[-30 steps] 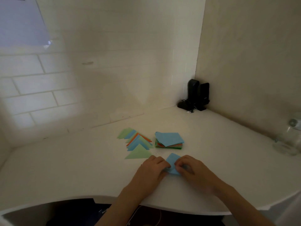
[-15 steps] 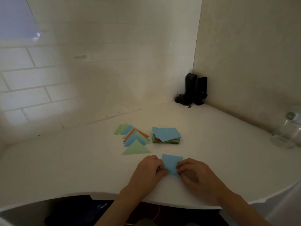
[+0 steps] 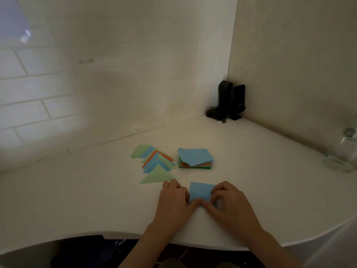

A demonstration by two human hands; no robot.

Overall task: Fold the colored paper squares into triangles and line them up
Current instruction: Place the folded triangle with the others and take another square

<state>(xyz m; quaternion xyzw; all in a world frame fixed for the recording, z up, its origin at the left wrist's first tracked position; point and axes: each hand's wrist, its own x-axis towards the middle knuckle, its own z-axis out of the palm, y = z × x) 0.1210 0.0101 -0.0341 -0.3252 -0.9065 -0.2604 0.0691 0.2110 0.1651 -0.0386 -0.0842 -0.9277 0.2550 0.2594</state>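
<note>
Both hands grasp one blue paper square (image 3: 201, 192) on the desk (image 3: 270, 180): the left hand (image 3: 174, 202) pinches its near corner from 9 o'clock, the right hand (image 3: 229, 202) from 3 o'clock, fingers curled. From this grip the sheet's free part lies toward 12 o'clock, so the fold probably runs away from the body. At 11 o'clock, nearer the left hand, waits the row of folded triangles (image 3: 154, 164); the stack of squares (image 3: 195, 158) sits at 12. Against a second ago, more blue shows beyond the fingers, lying flatter.
</note>
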